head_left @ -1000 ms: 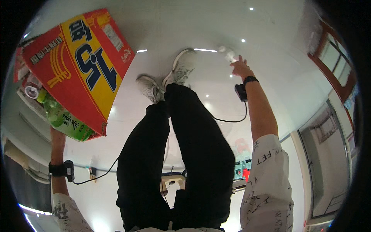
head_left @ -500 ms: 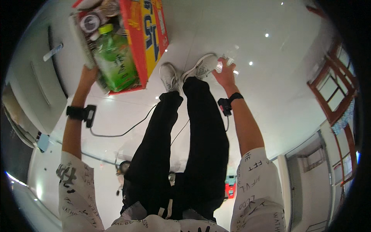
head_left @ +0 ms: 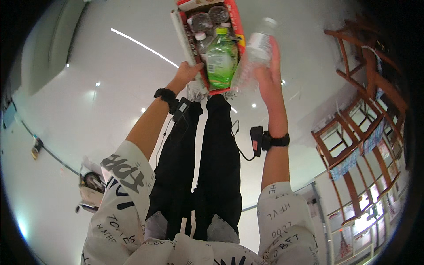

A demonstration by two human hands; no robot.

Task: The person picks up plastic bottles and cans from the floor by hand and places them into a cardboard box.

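My left hand (head_left: 187, 73) grips the left edge of a red and yellow cardboard box (head_left: 237, 24) at the top middle. Inside it lie a green bottle with a yellow-green cap (head_left: 222, 59) and several clear plastic bottles and containers, one being a round clear item (head_left: 199, 22). My right hand (head_left: 268, 70) holds a clear plastic bottle with a white label (head_left: 256, 53), tilted, beside the box's right side. Black devices with cables are strapped on both my wrists.
My black-trousered legs (head_left: 214, 145) and light shoes are below the box, on a white tiled floor (head_left: 115, 84). Wooden chairs (head_left: 353, 132) stand at the right. A wheeled vehicle (head_left: 90, 185) is at the lower left, a pale piece of furniture (head_left: 55, 44) at the upper left.
My left hand has carried the box from the left to the top middle, its contents now showing upward. My right hand has lifted the clear bottle to beside the box.
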